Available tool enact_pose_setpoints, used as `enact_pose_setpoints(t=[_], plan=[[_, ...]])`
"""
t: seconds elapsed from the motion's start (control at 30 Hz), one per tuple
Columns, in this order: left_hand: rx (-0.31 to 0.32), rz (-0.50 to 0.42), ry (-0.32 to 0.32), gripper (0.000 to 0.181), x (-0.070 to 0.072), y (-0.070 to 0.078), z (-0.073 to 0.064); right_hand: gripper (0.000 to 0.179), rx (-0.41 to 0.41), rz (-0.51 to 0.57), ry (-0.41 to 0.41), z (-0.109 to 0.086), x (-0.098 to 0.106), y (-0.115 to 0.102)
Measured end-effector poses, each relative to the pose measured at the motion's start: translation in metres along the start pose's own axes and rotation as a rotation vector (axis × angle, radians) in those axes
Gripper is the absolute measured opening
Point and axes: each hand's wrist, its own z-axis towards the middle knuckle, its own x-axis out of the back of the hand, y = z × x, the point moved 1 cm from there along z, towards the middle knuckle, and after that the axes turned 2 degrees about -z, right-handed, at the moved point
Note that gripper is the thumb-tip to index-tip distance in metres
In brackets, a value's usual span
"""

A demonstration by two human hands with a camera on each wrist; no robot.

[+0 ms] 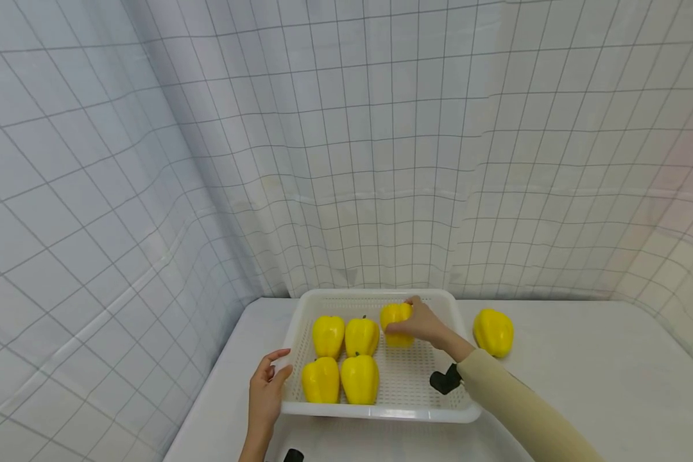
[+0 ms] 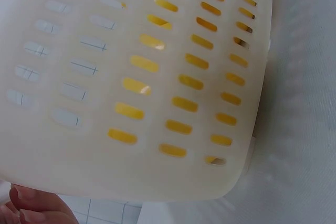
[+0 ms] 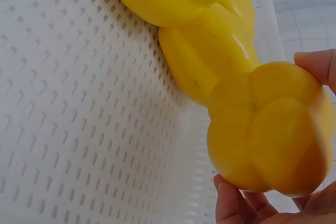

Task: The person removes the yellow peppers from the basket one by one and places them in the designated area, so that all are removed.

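Observation:
A white perforated plastic basket sits on the table, with several yellow bell peppers in two rows in its left half. My left hand holds the basket's left rim between thumb and fingers; in the left wrist view only some fingertips show at the rim. Over the back of the basket, my right hand grips another yellow bell pepper, thumb on one side and fingers on the other. That pepper is right of the back row, its lobed end facing the right wrist camera.
One more yellow bell pepper lies on the white table, right of the basket. A grid-patterned white curtain hangs behind and along the left side. The dark wrist camera hangs over the basket's right part.

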Motion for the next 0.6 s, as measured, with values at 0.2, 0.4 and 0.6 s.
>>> enact_pose_setpoints(t=[0.2,0.4,0.6], plan=[[0.006,-0.01,-0.001,0.032,0.0,-0.002,0.002,0.073,0.042,0.081,0.013,-0.003,0.004,-0.004],[0.013,-0.007,-0.004,0.032,0.0,-0.004,0.003,0.071,0.068,0.133,0.057,-0.007,0.006,-0.007],[-0.004,0.005,0.001,0.031,0.0,-0.002,0.001,0.071,0.097,0.162,0.103,-0.012,0.009,-0.01]])
